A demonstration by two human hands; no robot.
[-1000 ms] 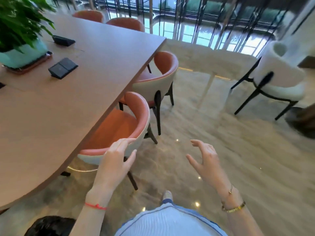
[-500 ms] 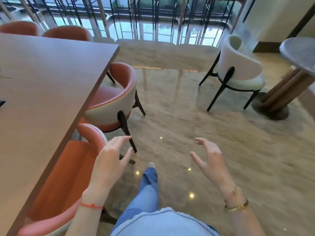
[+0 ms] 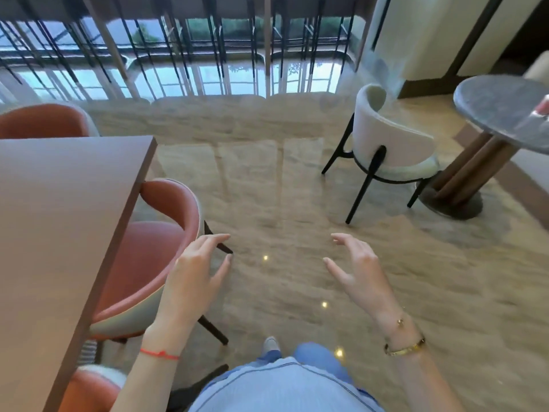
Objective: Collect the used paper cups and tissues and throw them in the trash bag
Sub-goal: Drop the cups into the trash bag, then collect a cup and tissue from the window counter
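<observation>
The head view takes in two hands held out over the marble floor [image 3: 282,209], both with nothing in them: the left hand [image 3: 193,278] at seven o'clock, fingers loosely spread, and the right hand [image 3: 356,269] at five o'clock, fingers relaxed and slightly bent. I count three orange chairs: one [image 3: 154,248] tucked against the long brown bench [image 3: 59,218] just beside the left hand, one [image 3: 41,120] at ten o'clock, one [image 3: 89,388] at the lower edge. One white chair [image 3: 392,144] stands at two o'clock beside one round grey table [image 3: 499,108]. A blurred red-and-white object [image 3: 542,108] lies on it at the frame edge; whether it is a cup I cannot tell. No trash bag shows.
</observation>
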